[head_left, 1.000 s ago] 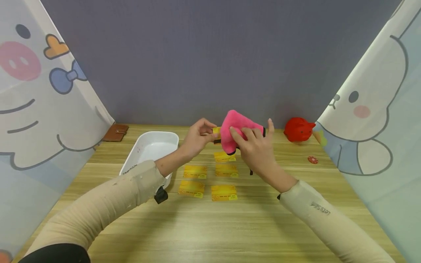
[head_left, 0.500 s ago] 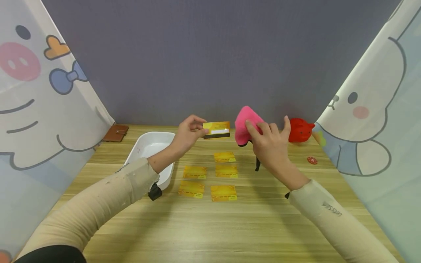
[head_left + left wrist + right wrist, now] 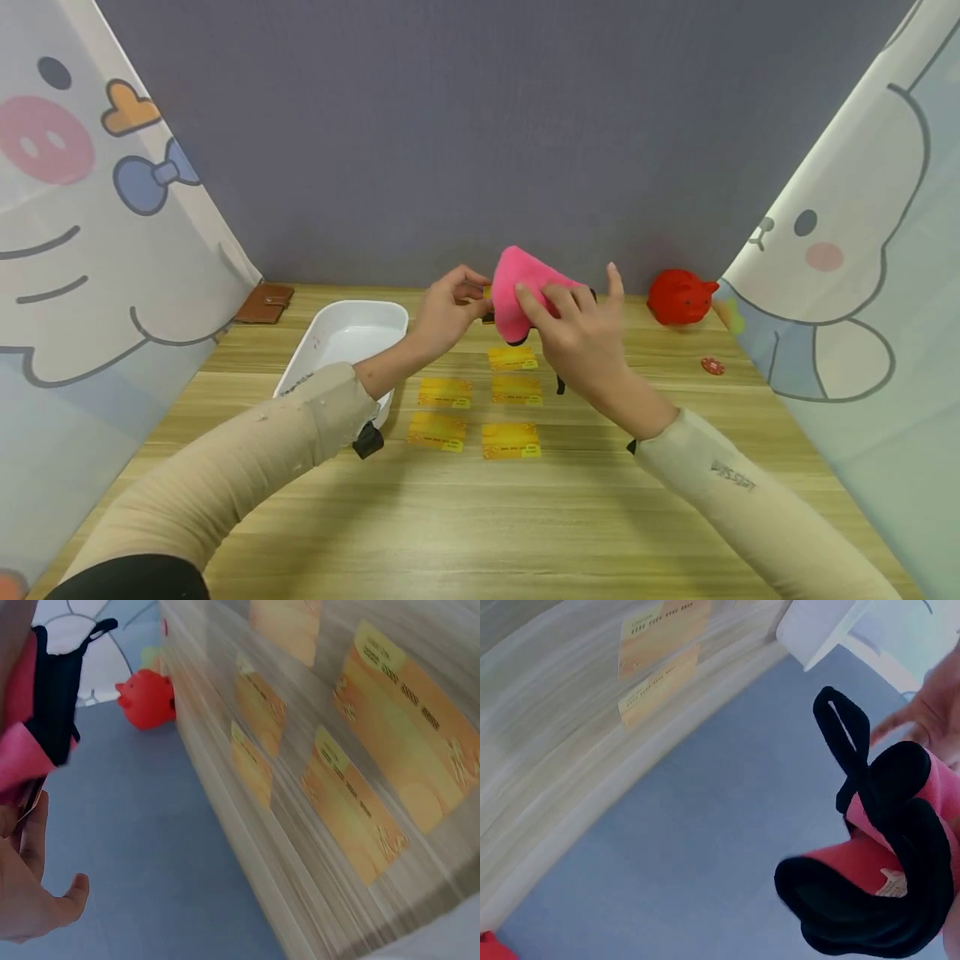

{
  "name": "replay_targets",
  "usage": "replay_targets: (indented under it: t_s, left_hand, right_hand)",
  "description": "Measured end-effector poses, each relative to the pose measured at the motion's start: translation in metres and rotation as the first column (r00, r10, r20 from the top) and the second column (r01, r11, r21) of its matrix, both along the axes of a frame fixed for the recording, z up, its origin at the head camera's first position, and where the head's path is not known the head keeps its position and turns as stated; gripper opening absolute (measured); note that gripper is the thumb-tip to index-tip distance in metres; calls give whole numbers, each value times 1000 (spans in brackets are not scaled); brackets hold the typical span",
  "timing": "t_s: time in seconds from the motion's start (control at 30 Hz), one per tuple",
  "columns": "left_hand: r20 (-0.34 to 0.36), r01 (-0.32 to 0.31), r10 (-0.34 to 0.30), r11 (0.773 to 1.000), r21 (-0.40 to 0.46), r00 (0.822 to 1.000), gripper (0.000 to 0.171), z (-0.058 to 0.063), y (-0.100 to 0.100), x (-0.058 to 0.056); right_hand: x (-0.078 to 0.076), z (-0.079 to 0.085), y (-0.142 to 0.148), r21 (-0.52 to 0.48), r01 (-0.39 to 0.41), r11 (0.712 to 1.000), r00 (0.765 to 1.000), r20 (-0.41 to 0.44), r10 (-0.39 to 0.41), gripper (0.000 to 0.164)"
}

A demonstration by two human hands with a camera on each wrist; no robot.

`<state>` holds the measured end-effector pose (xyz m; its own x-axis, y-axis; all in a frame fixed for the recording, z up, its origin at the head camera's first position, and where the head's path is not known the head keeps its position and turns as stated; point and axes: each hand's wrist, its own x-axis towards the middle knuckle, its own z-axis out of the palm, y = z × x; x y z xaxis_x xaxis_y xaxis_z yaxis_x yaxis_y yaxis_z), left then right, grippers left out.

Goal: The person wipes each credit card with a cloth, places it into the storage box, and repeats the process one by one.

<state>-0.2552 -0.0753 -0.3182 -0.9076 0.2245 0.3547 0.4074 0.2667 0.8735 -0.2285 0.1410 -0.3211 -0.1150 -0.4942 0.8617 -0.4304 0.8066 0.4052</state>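
Note:
My left hand (image 3: 450,312) pinches a yellow card (image 3: 487,292) by its left end, above the back of the table. Most of that card is hidden behind a pink plush cloth (image 3: 517,292) with black edging and a black loop strap (image 3: 847,739). My right hand (image 3: 581,333) grips the cloth against the card, its little finger raised. In the left wrist view a thin edge of the card (image 3: 30,801) shows between the fingers and the cloth. Below the hands several yellow cards (image 3: 512,441) lie flat in two columns on the wooden table (image 3: 480,517).
A white tray (image 3: 341,310) stands left of the cards, partly behind the left forearm. A brown leather wallet (image 3: 264,303) lies at the back left. On the right are a red piggy bank (image 3: 681,297) and a red poker chip (image 3: 712,366). A grey wall (image 3: 480,142) closes the back.
Half a second ago the cloth was apart to the right and the card's striped back showed. Now my right hand has brought the cloth left over the card, much as one second ago.

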Motion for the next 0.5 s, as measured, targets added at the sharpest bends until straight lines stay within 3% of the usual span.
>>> replay_targets:
  t_s: [0.5]
  left_hand:
    - [48, 90, -94, 993, 82, 994, 15, -1, 5, 6]
  right_hand:
    - [-3, -12, -5, 49, -27, 998, 999, 35, 25, 37]
